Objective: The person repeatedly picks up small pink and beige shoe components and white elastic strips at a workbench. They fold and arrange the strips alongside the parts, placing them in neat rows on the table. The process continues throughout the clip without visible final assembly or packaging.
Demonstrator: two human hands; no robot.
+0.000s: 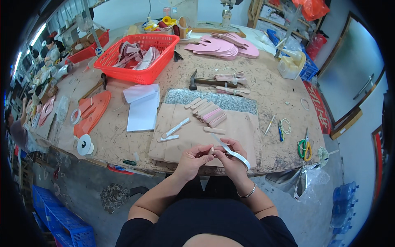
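Observation:
Near the table's front edge, my left hand [194, 159] pinches one end of a small pale strip [211, 151]. The fingertips of my right hand [233, 164] meet it from the other side. A roll of white tape [240, 158] is also in my right hand, its loose end reaching up and left past the fingers. Much of the pale strip is hidden by my fingers. Just beyond lie several beige and pink round-ended strips [209, 113] in a row, and a single strip [214, 130] apart from them. Strips with white tape on them [177, 127] rest to the left.
A brown sheet [173, 148] lies under the work, beside a speckled grey slab [175, 97]. Beyond are a hammer [210, 81], pink cut pieces [218, 46] and a red basket [135, 75]. Scissors [305, 149] lie right; white paper [142, 111] and orange pieces [94, 113] lie left.

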